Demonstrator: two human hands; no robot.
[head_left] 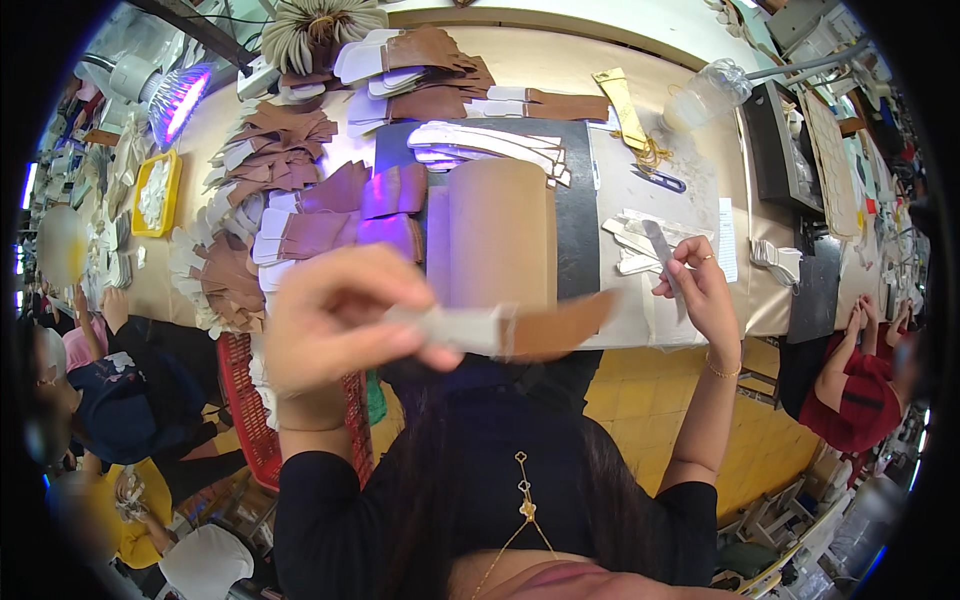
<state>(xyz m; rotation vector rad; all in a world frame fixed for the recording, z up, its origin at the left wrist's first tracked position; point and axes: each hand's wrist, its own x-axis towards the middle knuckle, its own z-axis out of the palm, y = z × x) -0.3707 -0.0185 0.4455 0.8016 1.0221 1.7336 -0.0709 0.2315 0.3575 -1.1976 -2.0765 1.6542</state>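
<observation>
Brown-and-white leather strip [500, 328] pinched in left hand [335, 320], sticking out rightward.

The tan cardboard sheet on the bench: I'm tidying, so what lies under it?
The tan cardboard sheet lies on a black mat, which shows beside and above it. Whatever sits beneath the sheet's middle is covered.

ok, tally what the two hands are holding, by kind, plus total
Brown-and-white strip, pinched in the left hand: 1
Thin grey strip, in the right hand: 1
Total held: 2
The stacks on the bench overlap too much to count.
</observation>
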